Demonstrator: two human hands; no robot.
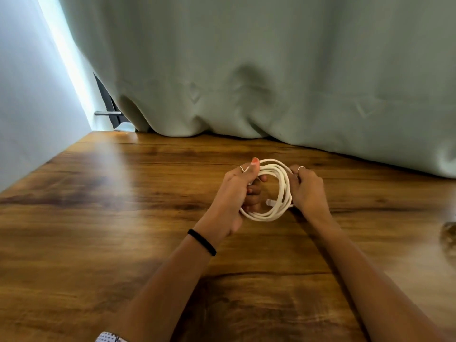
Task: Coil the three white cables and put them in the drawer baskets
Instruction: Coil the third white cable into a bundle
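Note:
A white cable (278,183) is wound into a round coil of several loops, held just above the wooden table (98,218) near its middle. My left hand (234,193) grips the coil's left side, thumb on top and fingers through the loop. My right hand (308,191) pinches the coil's right side. A white connector end (269,201) pokes inside the loop near the bottom. No other cable and no drawer basket is in view.
A pale green curtain (271,82) hangs along the table's far edge and drapes onto it at the right. A light wall (29,107) borders the left. A dark bracket (108,112) shows behind the curtain's left edge.

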